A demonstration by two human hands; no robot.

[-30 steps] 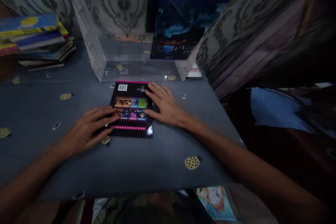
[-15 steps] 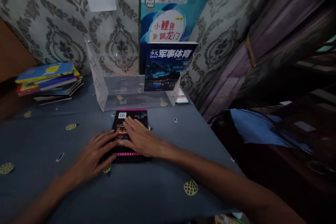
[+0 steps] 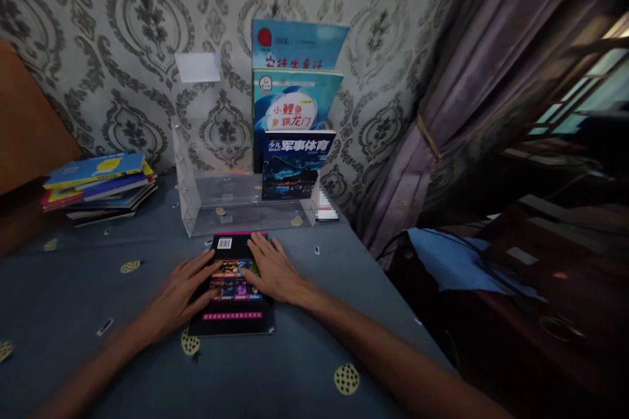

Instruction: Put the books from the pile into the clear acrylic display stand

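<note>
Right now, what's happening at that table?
A person's left hand has its fingers over the left edge of a black book, and the right hand lies over its upper right part. The book lies flat on the patterned tablecloth, barcode up, in front of a clear rack. Three book covers face out at the rack's right; a book pile lies farther left.

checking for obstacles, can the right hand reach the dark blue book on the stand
Probably yes: the right hand rests on the black book in front of the clear stand, and nothing visible blocks the dark blue book.
</note>
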